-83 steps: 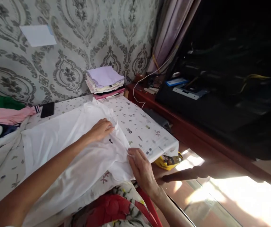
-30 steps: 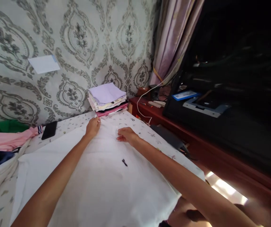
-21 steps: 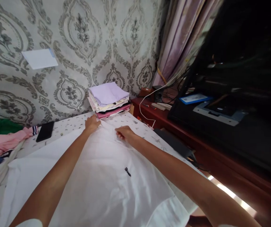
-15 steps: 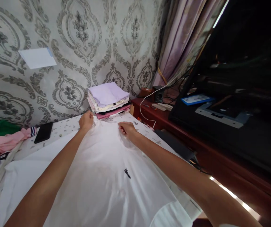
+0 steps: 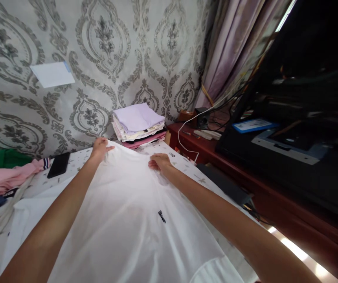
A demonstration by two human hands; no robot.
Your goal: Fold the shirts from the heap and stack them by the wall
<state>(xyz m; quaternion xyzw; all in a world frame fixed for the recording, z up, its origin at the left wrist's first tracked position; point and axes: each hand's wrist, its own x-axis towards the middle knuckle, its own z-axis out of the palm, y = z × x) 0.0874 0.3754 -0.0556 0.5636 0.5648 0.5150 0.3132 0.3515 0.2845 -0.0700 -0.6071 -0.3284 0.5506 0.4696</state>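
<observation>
A white T-shirt [image 5: 122, 212] with small dark lettering on it lies spread over a patterned white surface [image 5: 183, 167]. At its far edge, my left hand [image 5: 100, 148] is closed on the fabric, thumb pointing right. My right hand [image 5: 160, 162] is bent over the far right part of the shirt, its fingers curled around cloth. The fabric between both hands is drawn out and slightly raised. Just beyond them sits a stack of folded clothes [image 5: 139, 118] with a lilac piece on top.
To the left are a black phone [image 5: 59, 165], a pink garment [image 5: 12, 179] and a green cloth [image 5: 5, 158]. Patterned wallpaper [image 5: 104, 47] rises behind. On the right stands a reddish-brown desk [image 5: 183, 133] with a white cable [image 5: 183, 143] and a large dark screen [image 5: 298, 98].
My left hand has shifted left, pulling the shirt's far edge wider and straighter. My right hand stays near the same spot, its fingers a little looser. The view has turned slightly.
</observation>
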